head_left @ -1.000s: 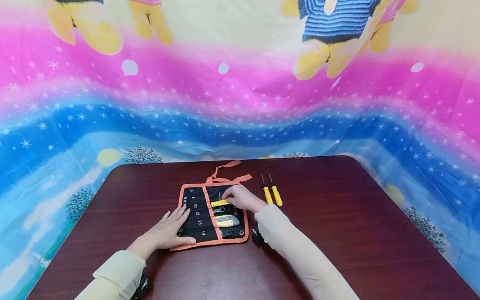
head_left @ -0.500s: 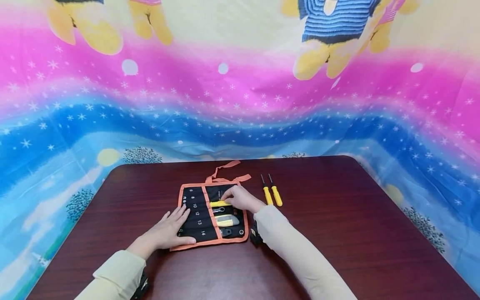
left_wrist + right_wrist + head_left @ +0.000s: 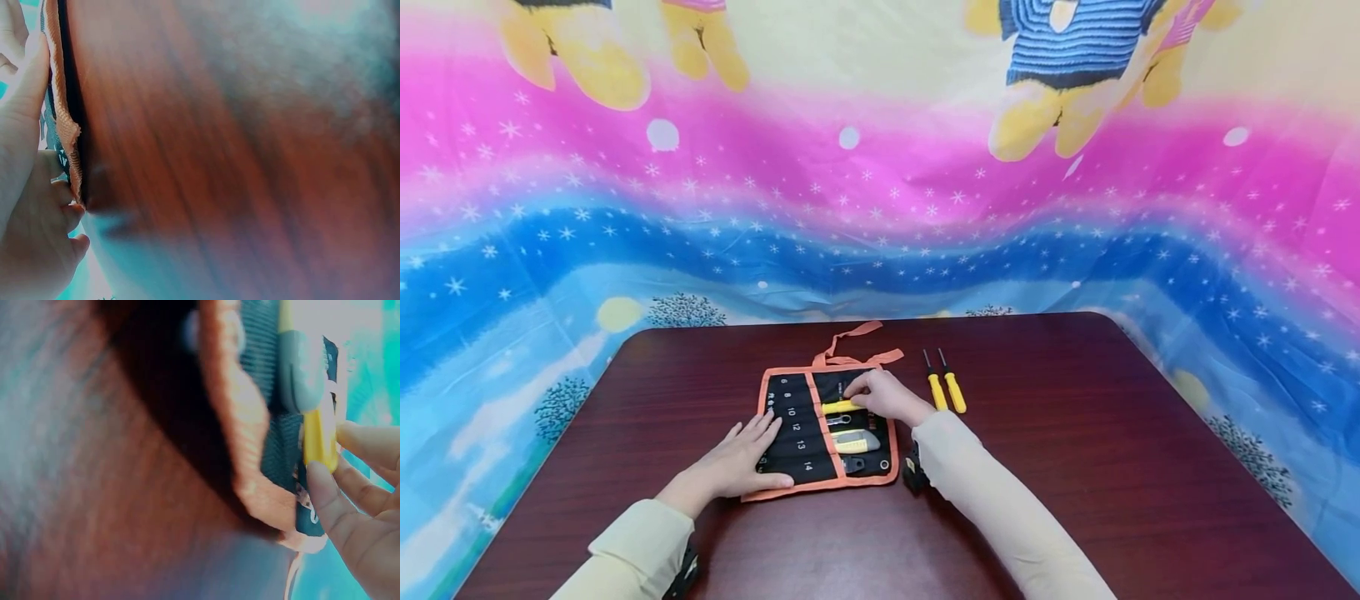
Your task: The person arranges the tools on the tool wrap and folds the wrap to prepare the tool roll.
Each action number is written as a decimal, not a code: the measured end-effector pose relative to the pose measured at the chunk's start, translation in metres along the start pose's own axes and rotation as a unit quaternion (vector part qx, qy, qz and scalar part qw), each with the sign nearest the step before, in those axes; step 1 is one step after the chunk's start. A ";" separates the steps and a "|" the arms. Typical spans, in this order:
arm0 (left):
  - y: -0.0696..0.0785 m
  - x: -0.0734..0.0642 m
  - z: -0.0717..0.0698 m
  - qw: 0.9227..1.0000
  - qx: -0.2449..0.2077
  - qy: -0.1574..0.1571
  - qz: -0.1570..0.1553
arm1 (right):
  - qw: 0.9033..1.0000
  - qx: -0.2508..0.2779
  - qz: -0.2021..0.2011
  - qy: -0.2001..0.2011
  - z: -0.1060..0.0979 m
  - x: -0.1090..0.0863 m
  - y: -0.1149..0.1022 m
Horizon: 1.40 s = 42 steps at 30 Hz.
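A: Where is the tool roll [image 3: 820, 425]?

B: Spread open on the dark red table [image 3: 1075, 467], orange-edged, its tie straps [image 3: 850, 343] trailing off the far edge. The left hand [image 3: 739, 460] lies flat on the roll's numbered left panel, fingers straight, pinning it.

A: And the right hand [image 3: 887, 396]?

B: On the roll's right panel — fingertips [image 3: 325, 487] pinching the end of a yellow-handled tool [image 3: 841, 407] that sits in a pocket. The right wrist view shows thumb and fingers closed round that yellow end.

A: How would you handle that well?

B: I'd judge it best to keep the flat hand pressing so the cloth doesn't drag, and move the tool along the line of its pocket rather than lifting it sideways.

A: Anything readable?

B: White numbers down the left panel — 6, 8, 10, 12, 13, 14. No brand I can make out.

A: Other things?

B: Two yellow-handled screwdrivers [image 3: 944, 390] lie just right of the roll; another yellow tool [image 3: 854, 442] sits nearer the roll's front edge.
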State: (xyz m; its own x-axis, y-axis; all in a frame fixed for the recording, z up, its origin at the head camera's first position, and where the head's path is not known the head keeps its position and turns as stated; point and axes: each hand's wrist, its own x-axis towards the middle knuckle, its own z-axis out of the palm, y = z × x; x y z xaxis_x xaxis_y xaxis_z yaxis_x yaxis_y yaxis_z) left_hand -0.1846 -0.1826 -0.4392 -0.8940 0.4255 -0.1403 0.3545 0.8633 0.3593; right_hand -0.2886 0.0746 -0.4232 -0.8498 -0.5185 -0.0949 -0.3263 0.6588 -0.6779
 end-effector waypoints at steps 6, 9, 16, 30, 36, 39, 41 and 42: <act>0.001 0.000 0.000 1.000 -0.001 -0.002 -0.002 | 0.999 0.032 -0.008 0.014 -0.014 -0.007 0.003; 0.001 -0.001 -0.002 1.000 -0.006 -0.002 0.001 | 0.998 0.045 -0.019 0.028 -0.022 -0.013 0.003; 0.001 -0.001 -0.002 1.000 -0.005 -0.003 0.004 | 0.994 0.078 -0.026 0.067 -0.043 -0.027 0.005; 0.000 0.000 -0.001 1.000 -0.005 -0.001 0.000 | 0.981 0.138 -0.026 0.135 -0.077 -0.055 0.026; 0.000 0.000 0.000 1.000 -0.003 -0.002 0.000 | 0.977 0.148 -0.002 0.151 -0.085 -0.065 0.043; 0.000 0.000 0.000 1.000 -0.004 -0.002 0.000 | 0.975 0.157 0.008 0.157 -0.087 -0.067 0.054; -0.001 0.000 0.000 1.000 -0.002 -0.002 -0.002 | 0.974 0.158 0.015 0.161 -0.087 -0.069 0.061; -0.001 0.000 0.000 1.000 -0.002 -0.001 -0.002 | 0.974 0.158 0.020 0.164 -0.087 -0.070 0.065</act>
State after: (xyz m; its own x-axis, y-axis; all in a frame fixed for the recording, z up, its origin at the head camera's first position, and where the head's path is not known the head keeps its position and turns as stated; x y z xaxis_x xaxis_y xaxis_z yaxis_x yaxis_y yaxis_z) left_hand -0.1846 -0.1834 -0.4400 -0.8946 0.4231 -0.1441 0.3500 0.8636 0.3628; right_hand -0.2866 0.2008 -0.3969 -0.9626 -0.2594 0.0779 -0.1914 0.4478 -0.8734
